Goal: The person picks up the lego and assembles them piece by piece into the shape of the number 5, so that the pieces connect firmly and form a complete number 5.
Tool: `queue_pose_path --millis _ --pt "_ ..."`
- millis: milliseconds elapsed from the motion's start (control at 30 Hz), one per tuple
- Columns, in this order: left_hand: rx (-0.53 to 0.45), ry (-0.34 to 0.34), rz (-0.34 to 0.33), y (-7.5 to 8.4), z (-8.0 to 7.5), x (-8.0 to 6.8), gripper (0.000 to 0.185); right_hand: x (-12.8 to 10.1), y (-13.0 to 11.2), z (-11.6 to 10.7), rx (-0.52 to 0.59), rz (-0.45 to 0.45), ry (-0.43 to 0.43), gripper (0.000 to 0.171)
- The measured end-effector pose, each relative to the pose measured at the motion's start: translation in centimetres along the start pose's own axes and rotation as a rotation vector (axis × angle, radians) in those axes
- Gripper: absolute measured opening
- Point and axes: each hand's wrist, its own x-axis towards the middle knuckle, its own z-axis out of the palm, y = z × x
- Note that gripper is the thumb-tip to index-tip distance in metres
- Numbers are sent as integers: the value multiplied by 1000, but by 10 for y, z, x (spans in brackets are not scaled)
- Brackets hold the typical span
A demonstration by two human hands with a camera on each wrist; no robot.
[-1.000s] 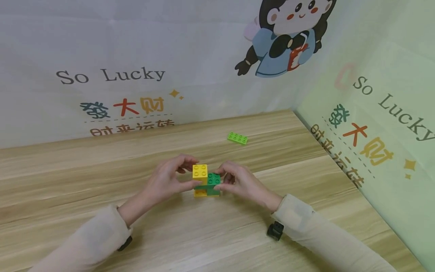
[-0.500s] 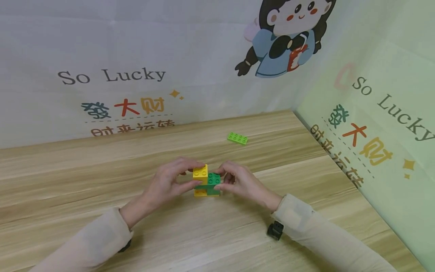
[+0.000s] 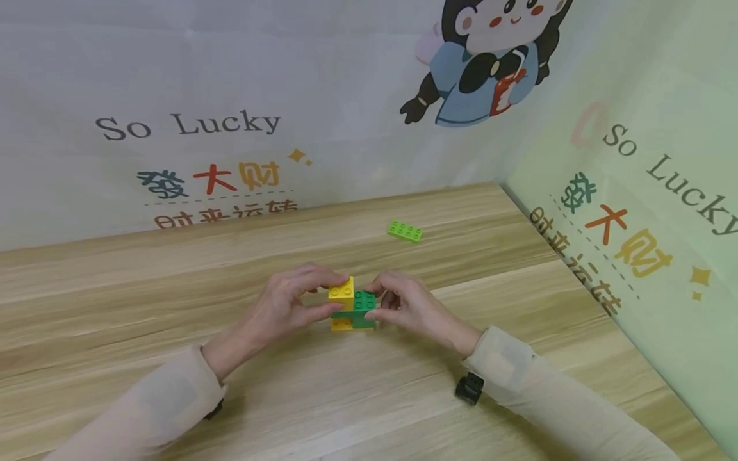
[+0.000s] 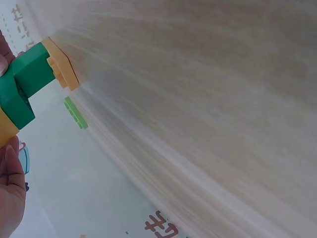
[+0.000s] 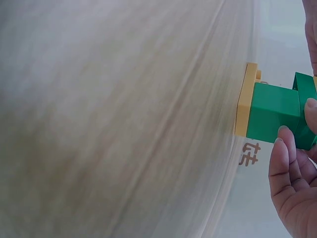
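Observation:
A small stack of toy building bricks stands on the wooden table (image 3: pixel 369 397). Its base is a thin yellow plate (image 3: pixel 341 325), with a green block (image 5: pixel 273 113) on the plate's right half. Across that block lies another green brick (image 3: pixel 364 300), overhanging to the left, and a yellow brick (image 3: pixel 341 294) sits on its left end. My left hand (image 3: pixel 286 296) pinches the yellow brick, thumb on the near side and index finger over its far edge. With thumb and fingers, my right hand (image 3: pixel 408 308) grips the upper green brick at its right end.
A light green plate with studs (image 3: pixel 405 231) lies on the table beyond the stack, slightly to the right. Printed white cloth (image 3: pixel 346 96) rises behind the table, and a second printed sheet (image 3: pixel 651 160) borders the right edge.
My left index finger has come down from behind onto the yellow brick's far edge. My right hand keeps its grip, and the head view has shifted slightly.

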Motion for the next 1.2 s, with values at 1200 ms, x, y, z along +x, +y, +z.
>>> queue_pose_path --millis 1200 --pt "-18 -24 -53 0 -3 0 37 0 0 -1 -14 2 1 27"
